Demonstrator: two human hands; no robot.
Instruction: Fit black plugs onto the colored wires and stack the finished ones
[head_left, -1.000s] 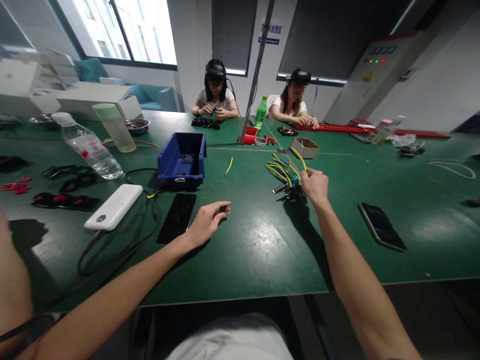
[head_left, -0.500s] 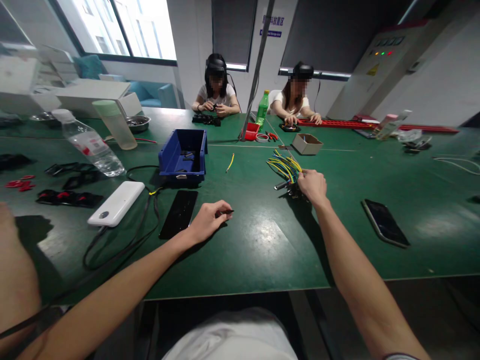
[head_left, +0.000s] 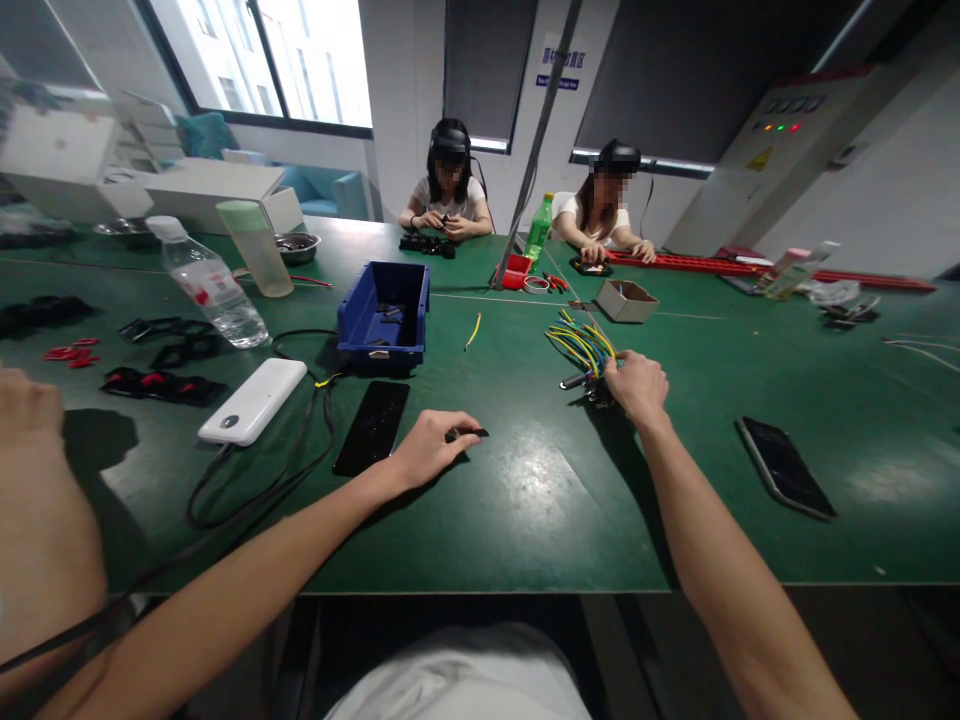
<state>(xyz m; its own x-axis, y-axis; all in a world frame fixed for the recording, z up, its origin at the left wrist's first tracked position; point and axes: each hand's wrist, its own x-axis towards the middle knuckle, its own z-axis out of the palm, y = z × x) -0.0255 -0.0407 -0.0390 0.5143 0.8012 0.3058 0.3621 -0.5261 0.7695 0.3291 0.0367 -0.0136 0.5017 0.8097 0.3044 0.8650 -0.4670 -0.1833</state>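
My left hand rests low over the table beside a black phone, fingers closed on a small black piece whose tip sticks out past the fingertips. Farther right, my right hand is at a bundle of yellow, blue and green wires, its fingers curled against the bundle's near end. Metal ends show under the wires. Which part those fingers pinch is hidden. A single short yellow wire lies apart between the bundle and a blue bin holding small dark parts.
On the green table are a white power bank with a cable, a water bottle, a second phone and a small cardboard box. Another person's arm reaches in at left. Two people sit opposite.
The whole view has shifted slightly, moving things to the right. The black piece shows a little more in my left hand; my right hand stays at the wires.
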